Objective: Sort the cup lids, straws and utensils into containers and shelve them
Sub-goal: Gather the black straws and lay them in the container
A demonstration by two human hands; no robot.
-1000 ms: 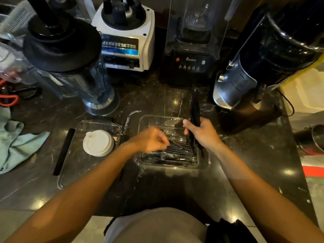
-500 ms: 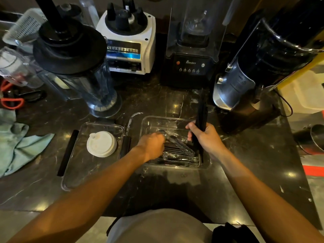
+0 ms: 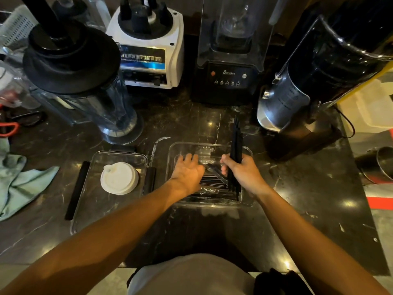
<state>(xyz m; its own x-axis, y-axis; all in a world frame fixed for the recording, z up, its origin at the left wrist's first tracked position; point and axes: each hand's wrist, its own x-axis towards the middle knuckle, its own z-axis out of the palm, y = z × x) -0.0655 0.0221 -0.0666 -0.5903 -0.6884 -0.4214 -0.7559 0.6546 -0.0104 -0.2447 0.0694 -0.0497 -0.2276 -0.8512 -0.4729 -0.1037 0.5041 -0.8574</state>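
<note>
Head view, centre of the frame: the right hand (image 3: 242, 173) is gripping a bundle of long black straws (image 3: 236, 150), fingers wrapped closed around the middle of it. The bundle is standing nearly upright, its lower ends resting inside the clear rectangular plastic container (image 3: 247, 200) and its upper ends rising above the far rim. Half a second ago the bundle was leaning slightly more; it is now being squared up against the right wall of the container.

The left hand (image 3: 188, 172) is lying palm down inside the same container, fingers spread and extended toward the far wall. It was curled into a loose fist a moment ago; it is now flattening over the loose black utensils in clear wrappers (image 3: 212, 184) lying on the container floor. Whether it has hold of anything cannot be told.

Left of centre: a white round plastic cup lid (image 3: 119, 178) is lying alone in a second clear rectangular container (image 3: 89, 209), just beside the first. Both containers are resting on the dark marble table (image 3: 191, 124).

Judgement: the sorting stage is nearing completion; shelving is not yet begun.
</note>
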